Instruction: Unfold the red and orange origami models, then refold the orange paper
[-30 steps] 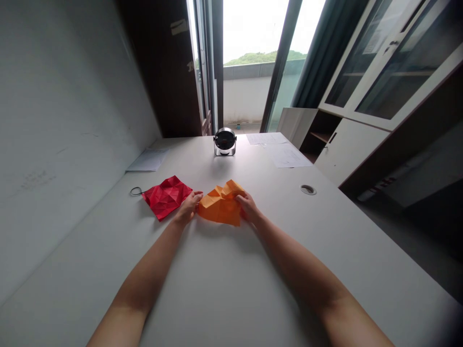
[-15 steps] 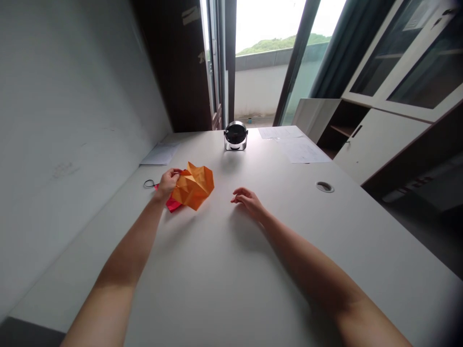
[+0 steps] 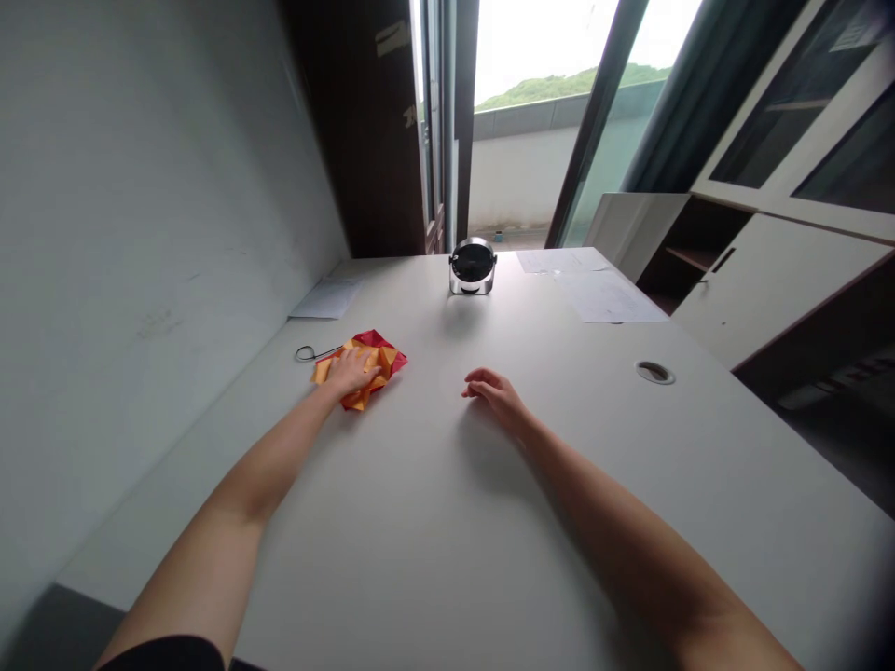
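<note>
My left hand (image 3: 351, 371) lies flat with spread fingers on a creased sheet of orange paper (image 3: 359, 399). A creased sheet of red paper (image 3: 373, 337) shows from under the orange one at several edges. Just left of the papers, a thin black loop (image 3: 306, 353) with a straight stem lies on the table, and its far end disappears at the papers. To their right, my right hand (image 3: 493, 387) rests low over the table with loosely bent fingers and holds nothing.
A round black object in a silver stand (image 3: 472, 266) is at the far side of the white table (image 3: 419, 522). White sheets (image 3: 615, 296) lie at the far right and another sheet (image 3: 327, 298) by the left wall. A round cable hole (image 3: 654, 372) is at right.
My left hand has put the orange paper down onto the red paper and let go, its fingers now spread over it. My right hand's fingers have curled slightly. The whole view has shifted a little.
</note>
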`<state>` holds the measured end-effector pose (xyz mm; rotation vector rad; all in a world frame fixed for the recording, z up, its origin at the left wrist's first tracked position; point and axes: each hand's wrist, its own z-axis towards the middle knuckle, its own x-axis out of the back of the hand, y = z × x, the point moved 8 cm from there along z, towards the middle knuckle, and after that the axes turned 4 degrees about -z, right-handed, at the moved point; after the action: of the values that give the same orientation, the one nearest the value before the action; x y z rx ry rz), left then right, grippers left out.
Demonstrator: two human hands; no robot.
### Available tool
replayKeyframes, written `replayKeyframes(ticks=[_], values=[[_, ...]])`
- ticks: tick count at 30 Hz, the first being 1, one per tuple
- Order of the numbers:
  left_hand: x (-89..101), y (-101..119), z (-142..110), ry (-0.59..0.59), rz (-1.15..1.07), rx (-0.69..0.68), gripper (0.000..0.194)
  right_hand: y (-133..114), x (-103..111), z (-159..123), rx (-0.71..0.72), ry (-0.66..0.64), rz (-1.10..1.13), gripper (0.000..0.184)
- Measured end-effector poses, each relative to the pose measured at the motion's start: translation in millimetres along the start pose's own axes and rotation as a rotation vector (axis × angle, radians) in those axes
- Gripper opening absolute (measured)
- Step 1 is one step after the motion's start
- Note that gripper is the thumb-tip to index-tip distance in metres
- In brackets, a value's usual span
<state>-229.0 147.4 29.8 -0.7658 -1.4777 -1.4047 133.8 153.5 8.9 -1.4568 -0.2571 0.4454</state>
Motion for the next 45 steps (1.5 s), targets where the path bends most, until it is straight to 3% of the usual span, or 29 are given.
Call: replayKeyframes(ticks=[2, 4, 6, 8, 10, 12, 16, 20, 23, 28, 32, 36, 39, 45], values=[[-24.7, 0.7, -3.4, -0.096, 0.1, 0.04, 0.063, 0.9, -0.1, -0.6, -0.015, -0.001, -0.017, 0.023], [-29.0, 6.4, -1.7, -0.068, 0.06, -0.022, 0.055, 1.8, 0.3, -1.3, -0.025, 0.0, -0.029, 0.023], [-13.9, 5.2, 4.3, 0.065, -0.042, -0.055, 0.043, 2.5, 1.0, -1.7, -0.026, 0.001, -0.033, 0.024], [4.9, -7.7, 11.7, 0.156, -0.044, -0.017, 0.042, 4.2, 1.6, -1.4, -0.036, -0.008, -0.051, 0.026], [31.3, -31.5, 14.2, 0.308, -0.022, 0.085, 0.039, 6.5, 2.3, -0.7, -0.051, -0.015, -0.064, 0.026], [51.1, -61.0, 10.0, 0.388, 0.008, 0.206, 0.033, 7.6, 3.1, -0.3, -0.059, -0.012, -0.068, 0.026], [60.6, -122.8, -9.2, 0.278, 0.086, 0.457, 0.041, 5.6, 1.5, -1.1, -0.054, -0.015, -0.075, 0.025], [61.1, -152.1, -23.0, 0.203, 0.148, 0.513, 0.035, 3.6, 0.5, -1.0, -0.04, -0.015, -0.076, 0.024], [63.5, -156.0, -25.2, 0.202, 0.201, 0.51, 0.029, 4.1, 1.2, -0.2, -0.036, -0.009, -0.068, 0.024], [62.8, -159.6, -18.0, 0.177, 0.2, 0.481, 0.044, 4.5, 1.2, 0.6, -0.028, -0.013, -0.068, 0.023], [61.1, -164.4, -7.7, 0.136, 0.198, 0.483, 0.035, 4.0, 1.0, 0.3, -0.029, -0.012, -0.066, 0.023], [66.7, -165.9, -4.5, 0.181, 0.188, 0.52, 0.026, 1.9, -0.4, -0.5, -0.03, -0.01, -0.062, 0.022], [72.8, -163.0, -4.8, 0.224, 0.191, 0.515, 0.031, 0.2, -2.0, -0.7, -0.025, -0.017, -0.056, 0.021], [92.2, -137.4, 3.7, 0.308, 0.281, 0.315, 0.034, -0.3, -2.7, -0.8, -0.026, -0.03, -0.079, 0.023]])
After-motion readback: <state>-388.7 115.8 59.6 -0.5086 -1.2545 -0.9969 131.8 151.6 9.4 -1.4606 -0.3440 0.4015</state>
